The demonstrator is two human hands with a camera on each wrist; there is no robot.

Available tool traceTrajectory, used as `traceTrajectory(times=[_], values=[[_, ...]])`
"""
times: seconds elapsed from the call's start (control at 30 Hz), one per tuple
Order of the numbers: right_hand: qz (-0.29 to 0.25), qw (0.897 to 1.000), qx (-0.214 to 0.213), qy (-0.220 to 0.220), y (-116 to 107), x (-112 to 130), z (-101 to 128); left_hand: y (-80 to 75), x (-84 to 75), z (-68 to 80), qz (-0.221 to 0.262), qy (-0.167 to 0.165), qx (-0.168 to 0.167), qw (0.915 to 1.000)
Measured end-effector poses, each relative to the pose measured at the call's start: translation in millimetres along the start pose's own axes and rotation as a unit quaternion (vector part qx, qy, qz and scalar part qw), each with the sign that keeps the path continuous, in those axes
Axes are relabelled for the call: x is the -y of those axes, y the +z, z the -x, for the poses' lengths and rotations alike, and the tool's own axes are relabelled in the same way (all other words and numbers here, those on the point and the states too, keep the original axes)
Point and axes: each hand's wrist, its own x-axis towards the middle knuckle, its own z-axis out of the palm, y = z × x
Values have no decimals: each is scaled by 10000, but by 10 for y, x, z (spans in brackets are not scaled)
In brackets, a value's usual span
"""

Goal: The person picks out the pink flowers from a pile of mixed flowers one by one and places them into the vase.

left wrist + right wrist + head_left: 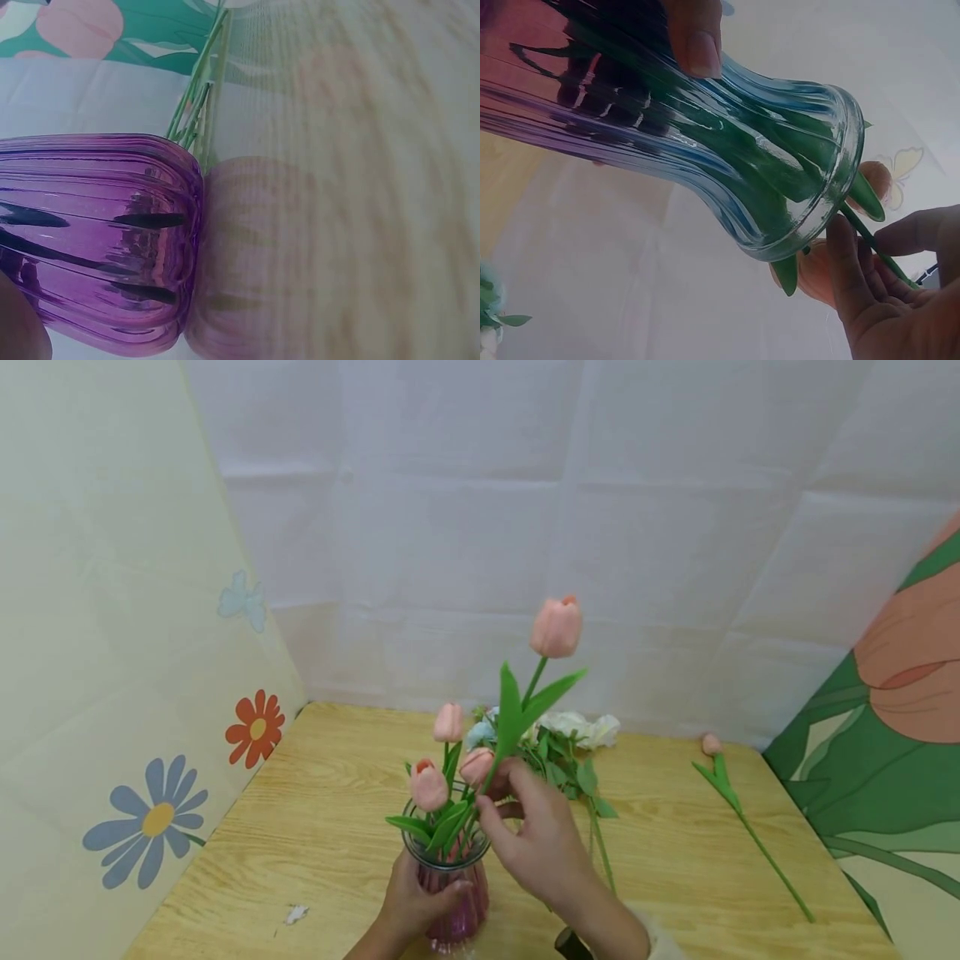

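Nearest me, the left hand [408, 906] is wrapped round the belly of the ribbed purple glass vase [453, 893], steadying it on the pale wooden bench [322, 827]. Three pink artificial tulips [429, 785] already stand in its mouth. Just above the rim, the right hand [536, 839] pinches the green stem of a fourth, taller pink tulip [556, 627], its lower end at the vase's lip and, by the look of it, only partly in. So the arranging seems about halfway. Farther back lie a bunch of white and pale blue flowers with leafy stems [573, 739], and off to the right a single small pink tulip on a long stem [738, 814], both still waiting on the bench.
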Motion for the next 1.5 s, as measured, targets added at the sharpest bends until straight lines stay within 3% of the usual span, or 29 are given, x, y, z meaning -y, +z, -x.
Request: traceTrajectory(times=[0.37,0.7,1.03,1.3,1.5], values=[[195,9998,80,29,58,-39,50,12,-12,12,-99,60,-61,9999],[580,9980,55,-241,86,-71,86,1,-11,9,52,21,36,10000],[819,9963,71,-249,90,-70,98,-1,-15,22,128,276,142,9994],[1286,9881,55,-845,90,-57,108,-11,-16,21,46,267,111,9996],[1502,9856,317,-713,63,-18,99,-6,-15,19,-63,255,52,9996]])
